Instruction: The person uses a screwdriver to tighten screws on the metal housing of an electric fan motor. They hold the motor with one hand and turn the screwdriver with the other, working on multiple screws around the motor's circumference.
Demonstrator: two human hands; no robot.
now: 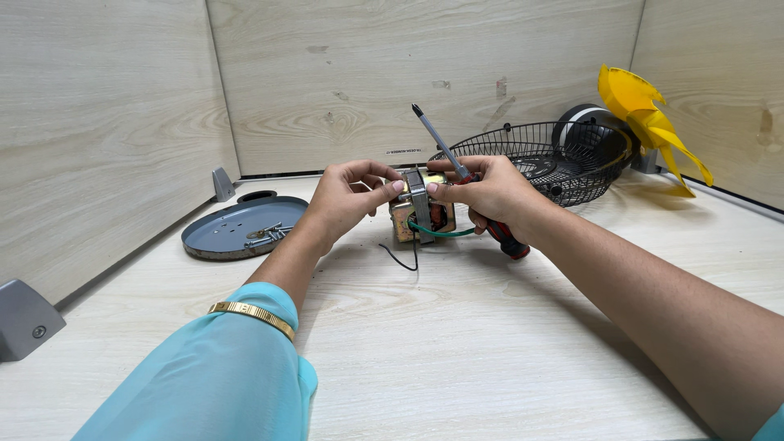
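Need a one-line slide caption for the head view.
Both hands, left hand and right hand, hold a small fan motor; right also grips a red-and-black-handled screwdriver beside a black wire fan guard.

Yellow fan blade, black wire grille, grey round plate, red-and-black screwdriver, pale wood-grain table.

Looks like a small repair or assembly booth, a workbench boxed in by pale wood-grain walls on the left, far and right sides. Same pale wood on the bench top. Fan parts spread about: a black wire guard and a yellow fan blade at far right, a round grey plate holding loose screws at left. Grey corner brackets fixed along the left wall.
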